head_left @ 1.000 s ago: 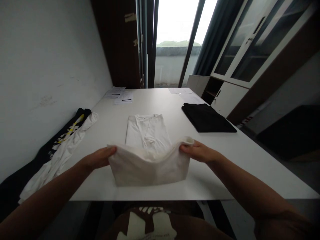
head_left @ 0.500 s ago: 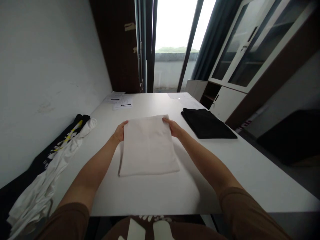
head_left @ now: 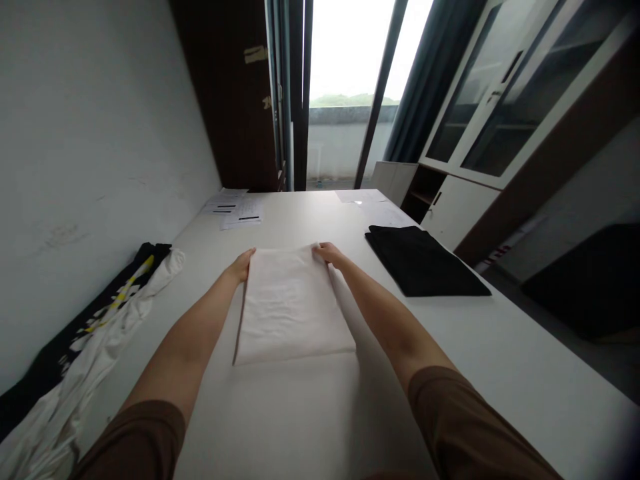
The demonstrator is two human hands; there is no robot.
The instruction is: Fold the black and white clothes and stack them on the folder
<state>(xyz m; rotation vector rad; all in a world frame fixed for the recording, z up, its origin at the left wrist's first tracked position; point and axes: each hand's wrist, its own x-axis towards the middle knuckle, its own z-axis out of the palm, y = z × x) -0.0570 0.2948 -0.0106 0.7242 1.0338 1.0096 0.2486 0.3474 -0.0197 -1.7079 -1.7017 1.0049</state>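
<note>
A folded white cloth point(head_left: 293, 307), likely a garment, lies in a squarish shape on the white table point(head_left: 280, 420). My left hand point(head_left: 243, 265) grips its far left corner, the thumb on top and the other fingers mostly hidden. At the far right corner my right hand point(head_left: 327, 253) pinches the edge. The near edge of the cloth rests towards me, with slight wrinkles across its middle. To the right, apart from my right arm, lies a folded black cloth point(head_left: 425, 261).
Along the left wall, a crumpled white garment point(head_left: 110, 343) and a black garment with yellow print point(head_left: 95, 320) lie at the table's edge. Printed papers point(head_left: 241, 212) rest at the far left, more sheets point(head_left: 380, 210) at the far right. A white cabinet point(head_left: 463, 210) stands beyond the right edge.
The white cloth has come down flatter onto the table, both hands still at its far corners. My right hand has shifted slightly left, and the view has tilted a little.
</note>
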